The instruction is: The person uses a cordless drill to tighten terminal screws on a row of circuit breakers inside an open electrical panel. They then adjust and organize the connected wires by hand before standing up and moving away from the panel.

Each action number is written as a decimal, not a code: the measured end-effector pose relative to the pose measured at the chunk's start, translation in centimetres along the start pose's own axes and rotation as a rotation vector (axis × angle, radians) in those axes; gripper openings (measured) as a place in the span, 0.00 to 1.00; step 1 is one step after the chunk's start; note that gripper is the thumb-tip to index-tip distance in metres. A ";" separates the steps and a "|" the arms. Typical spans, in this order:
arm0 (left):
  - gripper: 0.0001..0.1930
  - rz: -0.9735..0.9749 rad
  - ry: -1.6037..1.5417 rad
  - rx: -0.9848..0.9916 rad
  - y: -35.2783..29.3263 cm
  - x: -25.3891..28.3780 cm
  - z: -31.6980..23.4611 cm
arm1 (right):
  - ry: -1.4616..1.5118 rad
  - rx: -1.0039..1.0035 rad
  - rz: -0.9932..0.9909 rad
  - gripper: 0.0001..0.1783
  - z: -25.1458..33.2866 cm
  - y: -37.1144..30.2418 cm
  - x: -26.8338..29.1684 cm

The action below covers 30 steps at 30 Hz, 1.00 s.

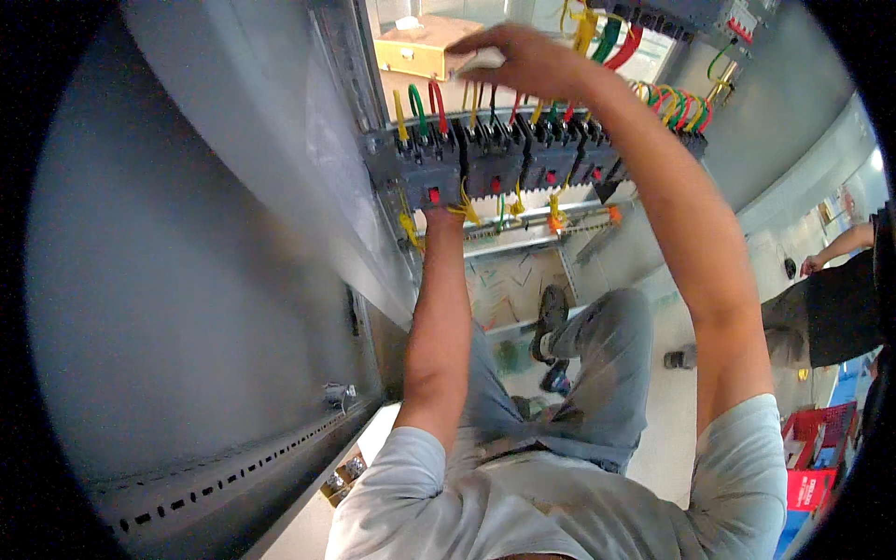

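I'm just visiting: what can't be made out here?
All in the head view:
Left hand: hidden behind the black breakers.
Right hand: blurred; whether it holds anything is unclear.
Yellow box: partly covered by the right hand.
Co-worker: head cut off by the picture's dark rim.

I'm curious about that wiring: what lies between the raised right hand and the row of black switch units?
In the head view, coloured wires, some red, some yellow, stand between the right hand and the black switch units.
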State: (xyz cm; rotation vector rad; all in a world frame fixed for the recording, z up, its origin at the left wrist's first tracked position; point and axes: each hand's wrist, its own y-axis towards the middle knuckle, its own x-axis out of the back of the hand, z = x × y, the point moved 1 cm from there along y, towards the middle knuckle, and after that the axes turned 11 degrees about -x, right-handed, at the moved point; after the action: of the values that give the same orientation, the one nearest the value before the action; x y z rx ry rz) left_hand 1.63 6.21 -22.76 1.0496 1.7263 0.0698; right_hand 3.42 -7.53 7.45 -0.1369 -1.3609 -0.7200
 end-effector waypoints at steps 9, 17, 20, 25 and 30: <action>0.16 -0.137 0.828 0.258 -15.7 -3.6 -7.7 | 0.567 -0.157 -0.357 0.13 -1.3 -15.3 -2.1; 0.19 -0.028 1.271 -0.438 -1.3 -13.7 -18.9 | 0.781 -0.161 -0.339 0.13 1.2 -15.9 -7.4; 0.19 -0.013 1.375 -0.320 2.9 -14.5 -19.5 | 0.800 -0.143 -0.383 0.14 1.5 -13.6 -8.0; 0.16 -0.055 0.981 0.043 6.8 -14.0 -17.6 | 0.427 0.011 -0.541 0.20 2.6 -9.0 -6.6; 0.13 -0.127 0.783 0.007 7.4 -13.8 -16.9 | 0.022 0.054 -0.253 0.34 3.5 -1.4 -4.3</action>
State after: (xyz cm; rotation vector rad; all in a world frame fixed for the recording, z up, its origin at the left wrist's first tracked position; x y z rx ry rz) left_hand -6.71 8.71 -1.40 0.9752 2.4882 0.4424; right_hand -0.44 -5.25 3.88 0.0877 -1.3890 -0.8921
